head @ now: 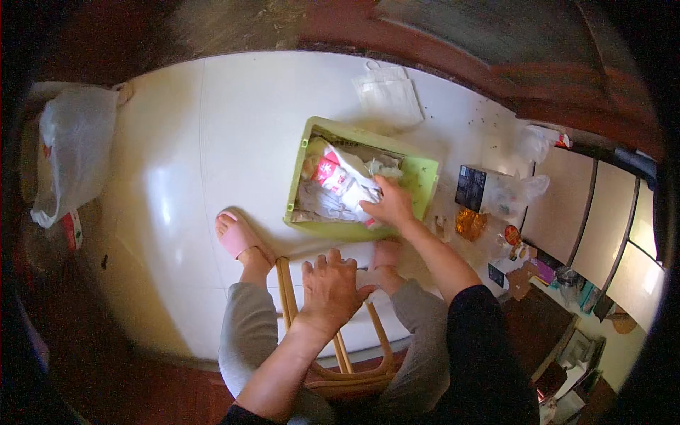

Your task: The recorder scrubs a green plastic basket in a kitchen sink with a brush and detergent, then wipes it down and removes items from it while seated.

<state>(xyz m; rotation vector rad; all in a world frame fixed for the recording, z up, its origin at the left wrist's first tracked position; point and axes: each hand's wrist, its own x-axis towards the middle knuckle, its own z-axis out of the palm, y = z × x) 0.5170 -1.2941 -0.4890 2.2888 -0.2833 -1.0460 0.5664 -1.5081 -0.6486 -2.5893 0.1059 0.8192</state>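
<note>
A green plastic bin [313,229] stands on the floor before my feet. Inside it lies a white plastic package with red printing [340,183], among crumpled pale wrappings [321,204]. My right hand [392,202] reaches over the bin's near right side, thumb and fingers closed on the right end of that package. Between my knees hovers my left hand [330,289], back upward and fingers bent. Something white [369,278] shows beside its thumb; whether the hand holds it is hidden.
A wooden seat frame [382,340] stands between my legs. White face masks or pads [389,94] lie beyond the bin. To the right are a black box [470,187], an orange wrapped item [470,224] and drawers [558,196]. A translucent plastic bag [79,149] sits far left.
</note>
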